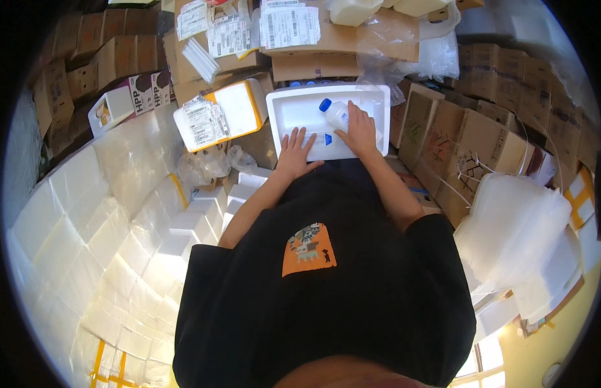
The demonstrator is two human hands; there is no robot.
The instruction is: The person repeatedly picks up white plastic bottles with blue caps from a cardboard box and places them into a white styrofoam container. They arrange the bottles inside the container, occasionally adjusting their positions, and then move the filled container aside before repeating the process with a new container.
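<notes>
A white foam box (274, 102) stands uncovered in front of me. My right hand (361, 128) is wrapped around a white plastic bottle (335, 114) with a blue cap, tilted inside the box with its cap towards the far left. Below it, a second blue-capped bottle (316, 139) lies on its side near the front wall. My left hand (294, 156) is spread over the box's near left corner, its fingertips reaching inside beside that lying bottle. Whether those fingers touch the bottle cannot be made out.
Left of the box lies a taped foam box (237, 109) with printed labels (201, 123) on it. Label sheets (291, 26) and ice-white sticks (201, 60) rest on cartons behind. Cartons (467, 155) crowd the right, beside bubble wrap (514, 228). Wrapped foam boxes (87, 218) are stacked left.
</notes>
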